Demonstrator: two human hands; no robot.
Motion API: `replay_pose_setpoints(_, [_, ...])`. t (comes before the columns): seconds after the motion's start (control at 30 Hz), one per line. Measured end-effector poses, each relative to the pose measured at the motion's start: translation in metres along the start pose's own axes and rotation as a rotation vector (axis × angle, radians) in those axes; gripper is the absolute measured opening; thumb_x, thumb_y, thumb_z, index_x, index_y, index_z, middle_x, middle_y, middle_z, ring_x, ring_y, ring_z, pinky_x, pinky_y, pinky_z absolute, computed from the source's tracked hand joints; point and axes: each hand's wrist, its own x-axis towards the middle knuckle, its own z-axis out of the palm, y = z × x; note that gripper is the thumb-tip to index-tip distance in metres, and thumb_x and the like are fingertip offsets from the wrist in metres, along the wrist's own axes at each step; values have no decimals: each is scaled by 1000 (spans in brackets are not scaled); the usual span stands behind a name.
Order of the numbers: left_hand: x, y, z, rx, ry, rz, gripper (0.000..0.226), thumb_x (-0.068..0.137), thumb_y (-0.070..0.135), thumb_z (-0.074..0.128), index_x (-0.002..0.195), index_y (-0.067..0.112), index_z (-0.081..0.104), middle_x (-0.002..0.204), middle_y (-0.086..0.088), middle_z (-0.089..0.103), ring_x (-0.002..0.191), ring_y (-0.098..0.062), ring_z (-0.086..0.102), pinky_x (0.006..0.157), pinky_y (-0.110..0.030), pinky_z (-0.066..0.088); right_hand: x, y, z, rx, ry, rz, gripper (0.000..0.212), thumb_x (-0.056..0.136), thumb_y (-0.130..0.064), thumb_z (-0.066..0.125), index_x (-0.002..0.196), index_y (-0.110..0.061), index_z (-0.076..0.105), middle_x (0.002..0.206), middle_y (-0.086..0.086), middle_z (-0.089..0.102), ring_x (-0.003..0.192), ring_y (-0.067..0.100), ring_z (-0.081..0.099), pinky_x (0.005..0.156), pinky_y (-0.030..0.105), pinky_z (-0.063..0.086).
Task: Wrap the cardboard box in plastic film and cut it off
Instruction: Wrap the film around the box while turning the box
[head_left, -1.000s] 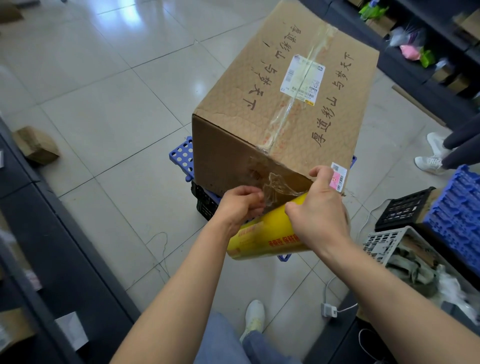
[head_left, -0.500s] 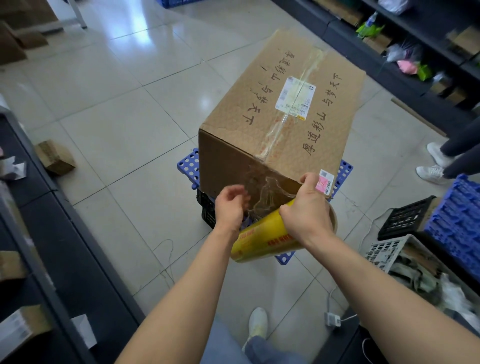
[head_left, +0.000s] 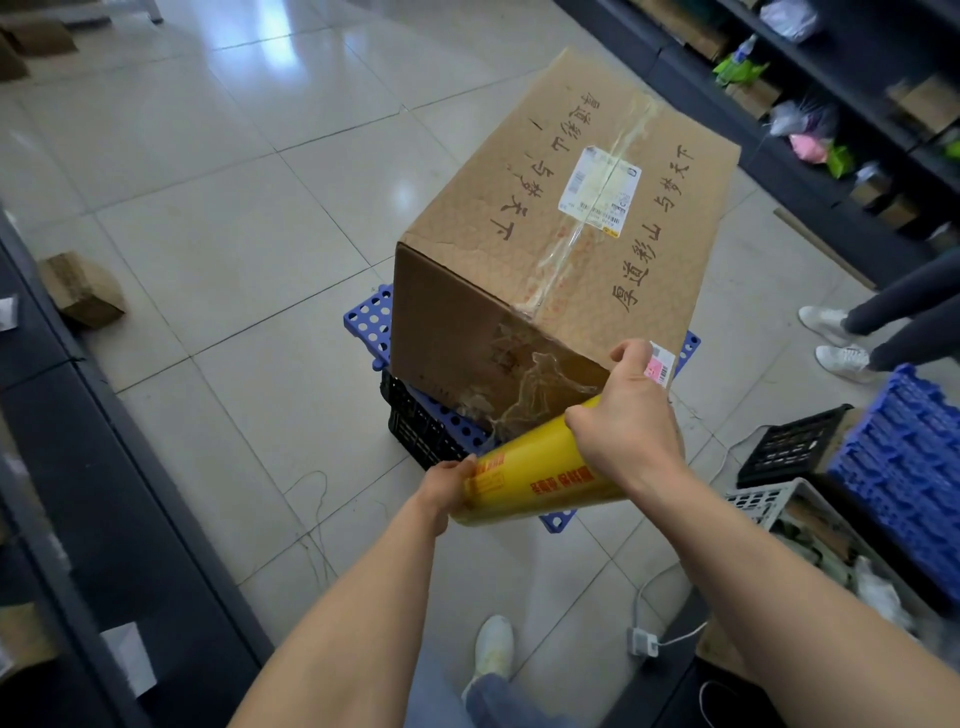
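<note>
A large cardboard box with black handwriting and a white label rests on a blue perforated panel over a black crate. Crumpled clear film clings to the box's near face. A yellow roll of plastic film is held slanted against the box's lower near edge. My right hand grips the roll's upper end, its thumb touching the box corner. My left hand holds the roll's lower end.
Dark shelving with goods lines the right. A person's legs and white shoes stand at right. Blue and black crates and a white basket sit right of me. A small box lies left, by a dark counter.
My left hand has left the film on the box face and dropped to the roll's lower end. The roll has tilted lower, drawing film out.
</note>
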Motion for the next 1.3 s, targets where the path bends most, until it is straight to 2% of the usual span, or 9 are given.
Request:
replay_pose_setpoints(0.23, [20,-18,-9,-30,41,-4,65,94,41,54,144,5,34,146,-11,39,135,-29,36,108,-41,30,4,5,1,16,-1,-4,46,82,-7,58,116,-16,29,68,-3,41,58,9,38,60,29,33])
replay_pose_setpoints(0.4, [19,14,5,183,166,272,14,95,15,54,94,6,64,83,-7,60,78,-19,55,69,-29,43,4,6,3,28,1,-6,46,82,-8,59,115,-17,29,69,-4,39,59,5,36,47,25,27])
replay_pose_setpoints(0.53, [22,42,20,273,14,264,20,97,8,45,89,10,63,71,-6,57,58,-17,48,41,-20,42,4,7,2,41,1,-9,46,83,-9,60,114,-19,28,70,-5,38,59,4,36,45,20,26])
replay_pose_setpoints(0.6, [35,48,26,250,-85,224,22,95,6,43,102,9,64,93,-11,66,80,-26,60,68,-27,56,4,8,3,43,3,-13,45,83,-10,60,112,-21,27,70,-6,38,60,5,37,45,20,26])
replay_pose_setpoints(0.67, [44,52,29,78,-134,143,29,89,2,45,110,11,63,113,-12,64,99,-30,58,89,-40,50,4,9,4,37,14,-25,46,82,-10,60,109,-23,25,71,-6,38,61,8,40,46,22,28])
replay_pose_setpoints(0.9, [37,60,25,-265,-90,31,33,85,-9,33,105,-4,59,113,-22,60,111,-36,54,101,-42,43,3,10,4,39,26,-33,45,81,-8,60,106,-22,26,70,-7,36,71,20,44,63,30,35])
replay_pose_setpoints(1.07, [48,57,20,-386,-17,13,34,81,-11,33,97,3,60,88,-17,58,62,-24,43,58,-33,37,3,11,4,46,28,-38,45,81,-10,61,110,-22,28,71,-9,35,64,14,41,51,27,32])
replay_pose_setpoints(1.17, [47,57,20,-368,-1,10,32,85,-12,33,88,8,59,77,-11,55,58,-19,39,54,-29,30,4,11,6,46,27,-37,44,81,-9,60,107,-21,27,70,-8,37,65,17,42,59,28,35])
replay_pose_setpoints(1.3, [34,60,17,-346,-69,12,36,84,-14,33,106,1,58,94,-15,59,76,-25,51,64,-32,42,6,11,7,52,31,-41,46,80,-9,61,102,-24,24,71,-8,37,64,14,41,60,29,35])
